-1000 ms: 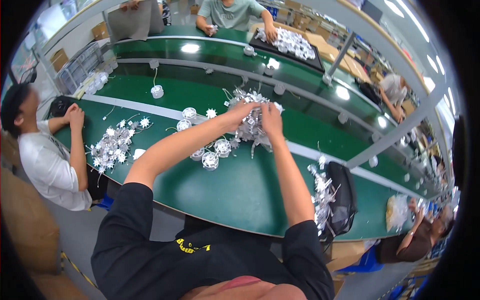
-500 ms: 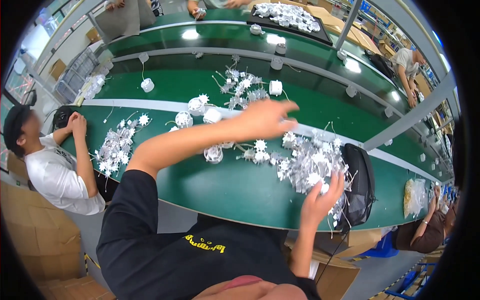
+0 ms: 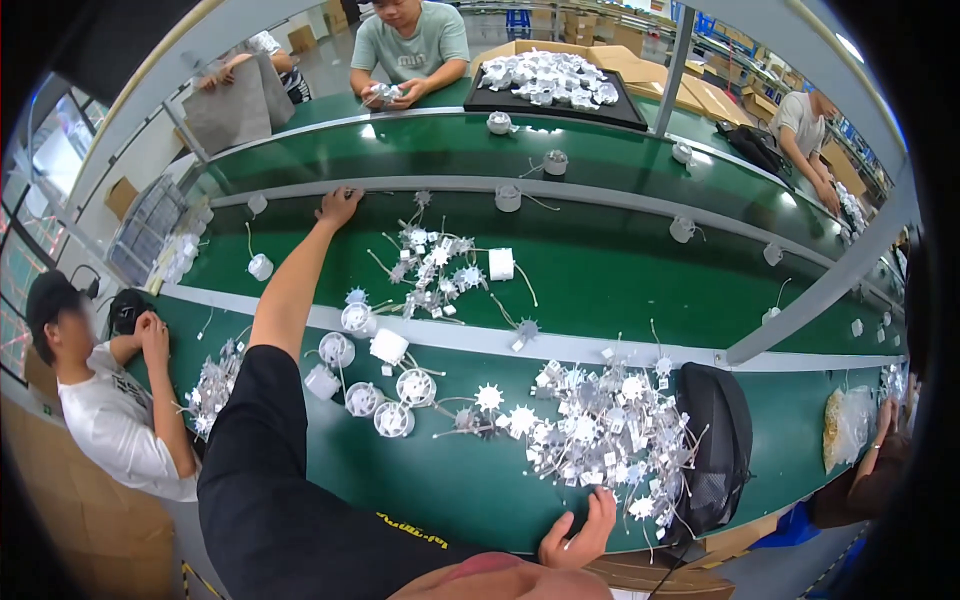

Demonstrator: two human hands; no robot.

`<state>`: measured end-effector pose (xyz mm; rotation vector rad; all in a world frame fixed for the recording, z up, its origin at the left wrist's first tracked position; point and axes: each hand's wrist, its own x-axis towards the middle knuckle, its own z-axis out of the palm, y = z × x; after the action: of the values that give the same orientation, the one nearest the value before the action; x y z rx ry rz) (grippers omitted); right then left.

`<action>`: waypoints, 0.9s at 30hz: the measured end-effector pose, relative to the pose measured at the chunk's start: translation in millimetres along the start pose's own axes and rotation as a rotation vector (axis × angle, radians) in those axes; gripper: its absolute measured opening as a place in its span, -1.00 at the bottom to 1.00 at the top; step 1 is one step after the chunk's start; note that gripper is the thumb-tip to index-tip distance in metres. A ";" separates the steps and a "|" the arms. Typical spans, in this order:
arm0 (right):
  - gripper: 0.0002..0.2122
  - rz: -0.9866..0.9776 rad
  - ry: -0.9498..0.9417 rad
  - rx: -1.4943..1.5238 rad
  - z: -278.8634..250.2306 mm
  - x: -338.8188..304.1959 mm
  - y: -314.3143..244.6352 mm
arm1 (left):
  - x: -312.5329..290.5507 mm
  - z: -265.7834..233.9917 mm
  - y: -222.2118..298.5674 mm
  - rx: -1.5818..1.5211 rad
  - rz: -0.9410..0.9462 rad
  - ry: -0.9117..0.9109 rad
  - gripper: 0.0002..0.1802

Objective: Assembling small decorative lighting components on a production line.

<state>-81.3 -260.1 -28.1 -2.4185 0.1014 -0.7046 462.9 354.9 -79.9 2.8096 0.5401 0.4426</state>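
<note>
My left arm stretches across to the far rail of the green conveyor, where my left hand (image 3: 340, 206) is closed with its fingers curled down. A thin wire sticks out beside the fingertips; the hand covers the small piece there. At the table's near edge, my right hand (image 3: 580, 532) rests with thumb and fingers apart, just below a big pile of star-shaped white pieces with wires (image 3: 600, 425). Several round white housings (image 3: 394, 419) stand on the table between my arms. A second cluster of star-shaped pieces (image 3: 437, 265) lies on the conveyor, beside a white cylinder (image 3: 501, 264).
A black mesh bag (image 3: 713, 450) sits right of the pile, near a slanted grey post (image 3: 820, 285). Co-workers sit at left, right and across. Far off stands a black tray (image 3: 630, 108) heaped with white parts. A clear bag (image 3: 852, 425) lies at the far right.
My left hand has swung from above the table's middle to the far rail on the left, onto a small star-shaped piece. My right hand has drawn back from the pile toward the near edge.
</note>
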 end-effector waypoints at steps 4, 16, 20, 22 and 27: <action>-0.68 -0.011 -0.077 -0.001 -3.1 6.6 -4.2 | -19.6 -5.5 26.4 -0.167 0.224 -0.112 -0.37; -0.74 -0.035 -0.052 -0.026 -2.2 11.4 -8.0 | -214.8 -92.9 155.2 -0.400 0.577 -0.561 -0.47; -0.77 -0.037 -0.014 0.013 -0.2 9.5 -7.2 | -243.8 -117.3 176.0 -0.483 0.829 -0.628 -0.42; -0.78 -0.032 0.000 0.014 0.2 9.3 -6.6 | -257.8 -129.8 192.2 -0.211 0.805 -0.558 -0.44; -0.82 -0.061 0.032 0.048 1.2 9.5 -6.4 | -234.9 -148.3 209.5 -0.388 0.319 -0.951 -0.50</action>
<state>-73.2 -256.5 -20.9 -2.3738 0.0237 -0.7647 271.8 100.3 60.6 2.3409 -0.1850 -0.6567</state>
